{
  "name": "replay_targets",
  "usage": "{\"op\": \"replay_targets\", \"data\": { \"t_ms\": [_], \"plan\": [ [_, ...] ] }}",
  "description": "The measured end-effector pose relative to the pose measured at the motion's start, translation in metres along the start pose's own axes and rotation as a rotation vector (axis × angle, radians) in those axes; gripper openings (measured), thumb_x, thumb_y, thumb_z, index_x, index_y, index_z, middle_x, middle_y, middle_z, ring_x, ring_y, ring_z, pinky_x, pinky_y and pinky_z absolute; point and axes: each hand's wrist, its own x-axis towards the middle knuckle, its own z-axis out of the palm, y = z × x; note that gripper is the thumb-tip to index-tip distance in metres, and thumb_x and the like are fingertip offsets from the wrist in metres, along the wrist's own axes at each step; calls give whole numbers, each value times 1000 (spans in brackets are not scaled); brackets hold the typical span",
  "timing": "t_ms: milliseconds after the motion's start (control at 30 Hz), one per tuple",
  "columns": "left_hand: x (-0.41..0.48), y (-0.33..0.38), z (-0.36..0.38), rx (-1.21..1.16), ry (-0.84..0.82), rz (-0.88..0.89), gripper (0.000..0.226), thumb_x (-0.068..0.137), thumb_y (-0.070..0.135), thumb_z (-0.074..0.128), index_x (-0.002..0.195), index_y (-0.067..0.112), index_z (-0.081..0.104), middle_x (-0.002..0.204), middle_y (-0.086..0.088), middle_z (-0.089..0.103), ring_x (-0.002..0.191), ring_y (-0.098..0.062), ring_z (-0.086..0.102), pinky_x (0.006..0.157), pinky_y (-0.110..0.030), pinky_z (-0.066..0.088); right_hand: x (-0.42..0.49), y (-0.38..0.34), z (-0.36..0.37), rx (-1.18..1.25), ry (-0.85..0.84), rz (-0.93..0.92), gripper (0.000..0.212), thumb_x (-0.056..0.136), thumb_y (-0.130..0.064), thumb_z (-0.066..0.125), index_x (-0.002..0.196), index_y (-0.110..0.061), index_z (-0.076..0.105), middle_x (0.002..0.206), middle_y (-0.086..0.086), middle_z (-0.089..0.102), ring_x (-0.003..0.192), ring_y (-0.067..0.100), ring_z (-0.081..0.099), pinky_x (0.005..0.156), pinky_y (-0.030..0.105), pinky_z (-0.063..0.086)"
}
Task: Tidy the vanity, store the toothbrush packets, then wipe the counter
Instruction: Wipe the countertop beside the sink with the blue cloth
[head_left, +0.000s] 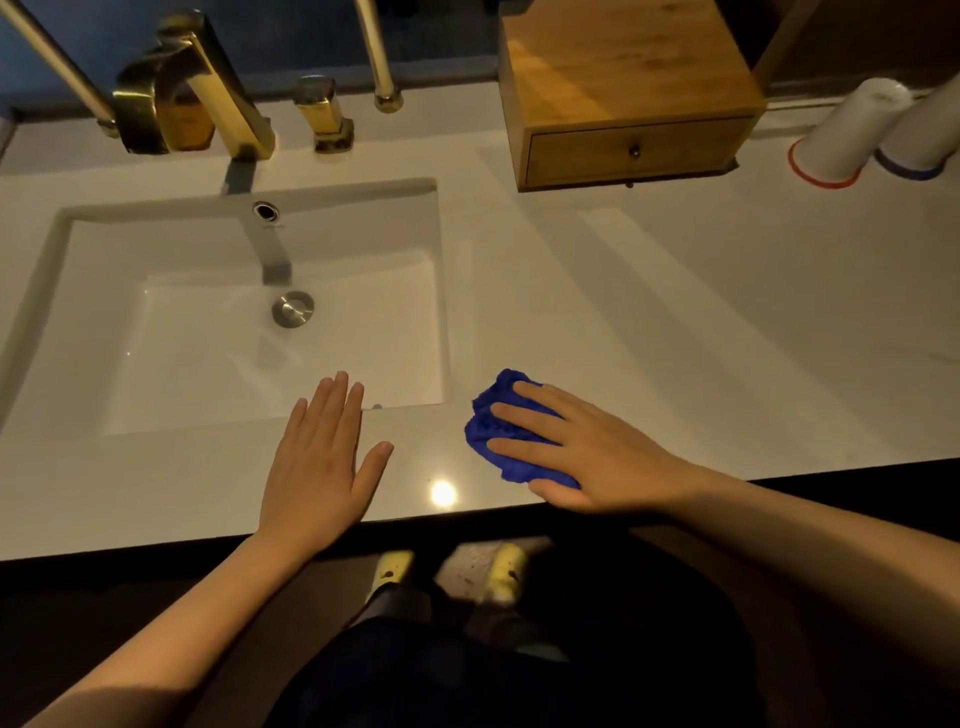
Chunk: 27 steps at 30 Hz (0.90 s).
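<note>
Down on the white counter (675, 312), right hand (587, 452) lies palm-down on a crumpled blue cloth (491, 421), fingers spread wide across it and pressing it flat to the surface, not curled around it. Cloth sits just right of the sink's (249, 322) front right corner, near the counter's front edge.

Left hand (317, 467) rests flat on the counter strip in front of the sink, fingers straight and close together, thumb angled out to the right, holding nothing. Fingertips reach over the basin's front rim. The two hands are apart, with bare counter and a bright light reflection between them.

At the back: gold faucet (208, 88) with its spout over the basin, gold handle (322, 117) just to its right. Wooden drawer box (628, 98) stands on the counter right of the sink, drawer shut. Far right, two white cups lie upside down, one red-rimmed (841, 135), one blue-rimmed (924, 140), side by side and touching.

No toothbrush packets visible.
</note>
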Motion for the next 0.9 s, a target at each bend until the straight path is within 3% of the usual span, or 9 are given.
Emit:
{"op": "replay_targets", "data": {
  "t_ms": [233,400,533,733,900],
  "plan": [
    [-1,0,1,-66,6,11,73,90,56,13,146,8,15,155,-9,13,143,-17,5,116,-27,-8,-38,24,-12,-14,-6,347,50,91,-38,45,138,-20,45,150,5,37,143,27,22,116,42,22],
    [-1,0,1,-99,-14,21,72,91,53,14,146,7,13,156,-11,10,144,-18,1,118,-39,2,-30,-1,1,-2,222,813,51,91,-38,40,135,-15,48,146,11,42,139,34,29,112,49,29],
    [0,-2,-3,-131,-50,37,74,88,54,9,146,7,9,157,-11,5,144,-20,-2,118,-38,-3,-7,-36,16,-54,305,1168,51,93,-37,37,140,-16,41,150,11,35,141,33,22,114,43,21],
    [6,-24,-14,-295,-234,180,70,92,52,16,146,15,-9,155,-3,-18,141,-13,-20,114,-33,-14,36,-82,28,-137,332,1349,50,93,-32,39,139,-11,42,147,15,39,138,38,27,116,46,20],
    [2,-60,-14,-253,-192,382,67,91,53,9,145,18,-10,151,3,-21,137,-7,-22,113,-28,-14,75,-119,41,-174,343,1402,52,91,-34,35,136,-9,46,143,17,45,134,40,33,113,50,28]
  ]
}}
